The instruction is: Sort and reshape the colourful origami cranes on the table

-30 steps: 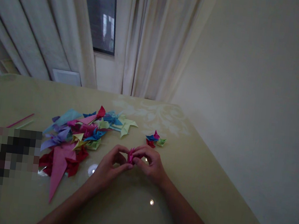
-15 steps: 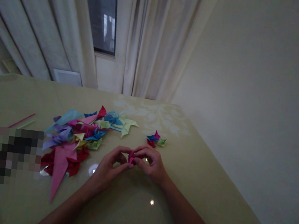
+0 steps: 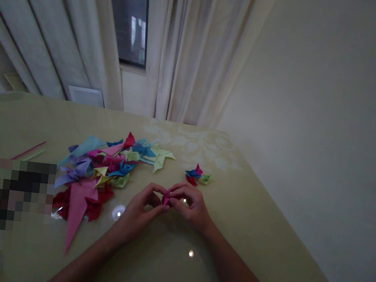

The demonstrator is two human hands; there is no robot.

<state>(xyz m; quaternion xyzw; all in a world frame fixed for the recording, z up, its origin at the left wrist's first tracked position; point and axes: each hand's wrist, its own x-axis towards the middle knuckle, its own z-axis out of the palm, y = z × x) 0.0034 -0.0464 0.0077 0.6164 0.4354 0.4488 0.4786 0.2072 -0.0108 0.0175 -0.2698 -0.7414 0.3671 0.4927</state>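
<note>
Between the fingertips of both hands is a small folded piece of magenta paper, held just above the table. My left hand pinches its left side with thumb and forefinger. On the other side, my right hand grips it the same way, covering part of the folds. Just beyond my right hand lies a small group of folded paper pieces in magenta, blue, red and green. To the left of my left hand spreads a heap of colourful origami, with a long pink point sticking out toward me.
The pale yellow-green table has its right edge slanting along a white wall. Thin pink and green sticks lie at the left, near a blurred-out patch. Curtains and a window stand behind the table.
Both hands stay in nearly the same place, still pinching the magenta paper, which looks slightly turned between the fingers. The whole view has shifted very slightly.
</note>
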